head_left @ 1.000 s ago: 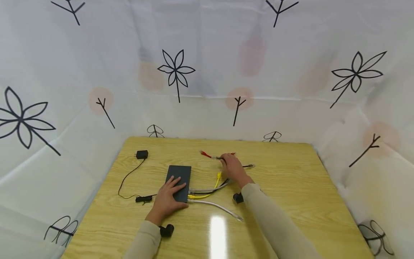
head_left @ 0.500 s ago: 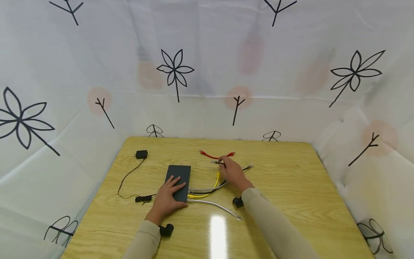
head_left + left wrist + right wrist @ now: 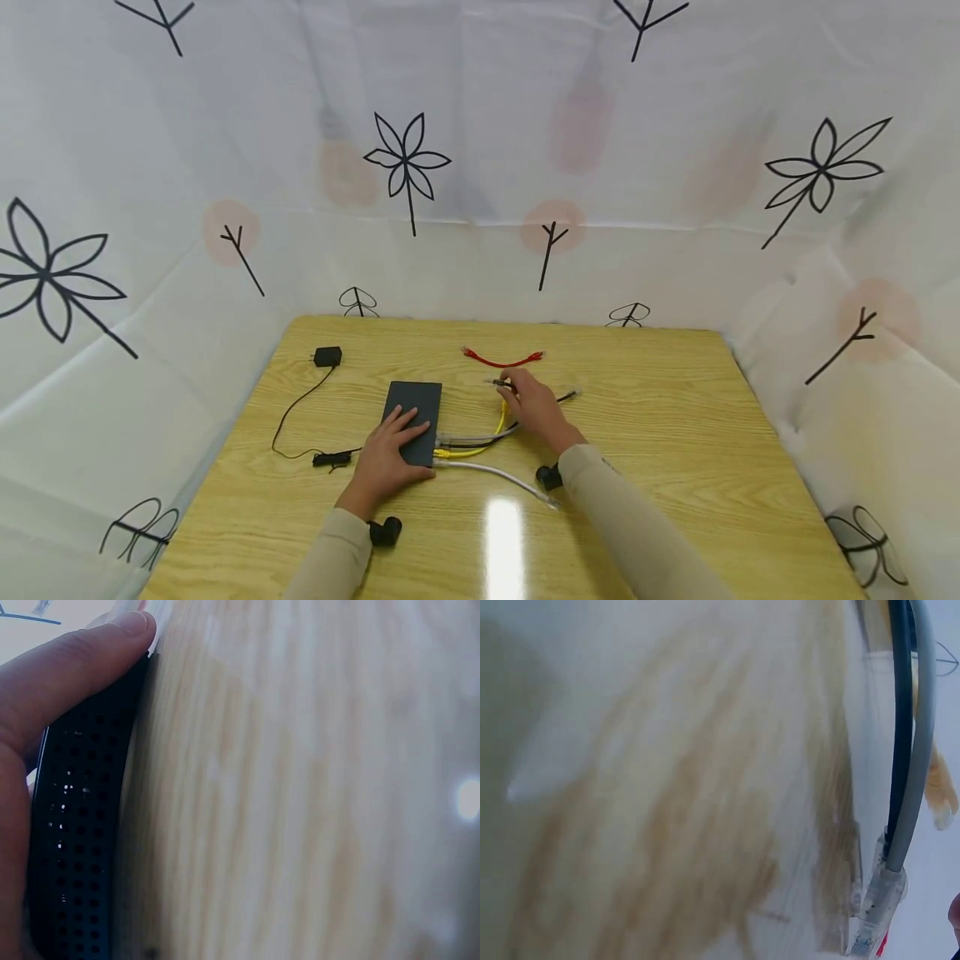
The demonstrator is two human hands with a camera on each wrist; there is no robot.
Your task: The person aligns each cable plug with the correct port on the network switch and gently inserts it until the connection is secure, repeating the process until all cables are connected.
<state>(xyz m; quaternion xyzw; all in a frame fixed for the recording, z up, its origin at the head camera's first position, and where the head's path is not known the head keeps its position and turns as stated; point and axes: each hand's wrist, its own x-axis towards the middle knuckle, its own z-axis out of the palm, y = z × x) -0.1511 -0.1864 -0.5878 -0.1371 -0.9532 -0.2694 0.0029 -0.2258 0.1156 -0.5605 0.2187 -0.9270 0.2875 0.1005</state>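
Observation:
My left hand (image 3: 388, 458) lies with spread fingers on the dark box (image 3: 422, 400), a network switch by its look. Its thumb (image 3: 82, 656) runs along the box's perforated side in the left wrist view. Beyond the cables, my right hand (image 3: 534, 407) pinches a short black network cable (image 3: 567, 396); a clear plug shows at each end, on either side of the hand. From the switch's right side come a grey cable (image 3: 471, 438), a black one, a yellow cable (image 3: 501, 418) and a white cable (image 3: 491, 472). In the right wrist view, clear plugs (image 3: 877, 904) end the grey and black cables.
A red cable (image 3: 501, 364) lies farther back than my right hand. At the left stands a black power adapter (image 3: 327, 357), its cord running to a tied bundle (image 3: 332, 459) by the switch. Patterned white cloth (image 3: 480, 275) rises behind the wooden table (image 3: 645, 358).
My right hand has drawn the short black cable away from the red one, toward me and slightly left. The left hand keeps its place on the switch.

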